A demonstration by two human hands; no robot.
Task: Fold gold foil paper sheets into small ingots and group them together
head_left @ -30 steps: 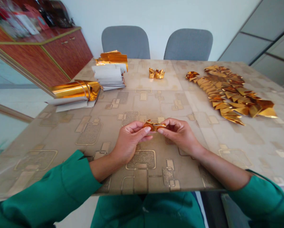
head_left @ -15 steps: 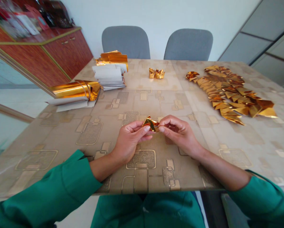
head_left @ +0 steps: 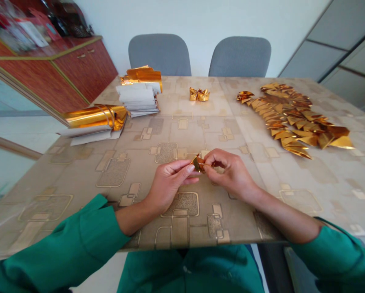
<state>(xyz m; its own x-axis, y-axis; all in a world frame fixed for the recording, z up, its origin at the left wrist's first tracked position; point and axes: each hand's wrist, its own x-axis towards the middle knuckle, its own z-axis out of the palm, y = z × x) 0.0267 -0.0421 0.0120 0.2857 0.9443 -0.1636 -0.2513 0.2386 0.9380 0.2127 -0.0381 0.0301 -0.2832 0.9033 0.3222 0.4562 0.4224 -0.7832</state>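
Both my hands meet over the middle of the table (head_left: 78, 183), pinching one small folded piece of gold foil paper (head_left: 197, 163). My left hand (head_left: 167, 183) grips its left end between thumb and fingers. My right hand (head_left: 228, 171) pinches its right end, fingers curled and pressed together. The piece is bunched up small and partly hidden by my fingertips. I wear green sleeves.
A long heap of folded gold pieces (head_left: 295, 118) lies at the right. Two finished gold shapes (head_left: 199, 94) sit at the far middle. A stack of white-backed foil sheets (head_left: 139, 95) and a curled gold sheet bundle (head_left: 93, 120) lie at the left. Two grey chairs (head_left: 159, 53) stand behind; a red cabinet (head_left: 63, 69) at left.
The gold piece went from stretched flat between my hands to folded up and squeezed smaller. My right hand moved closer to my left.
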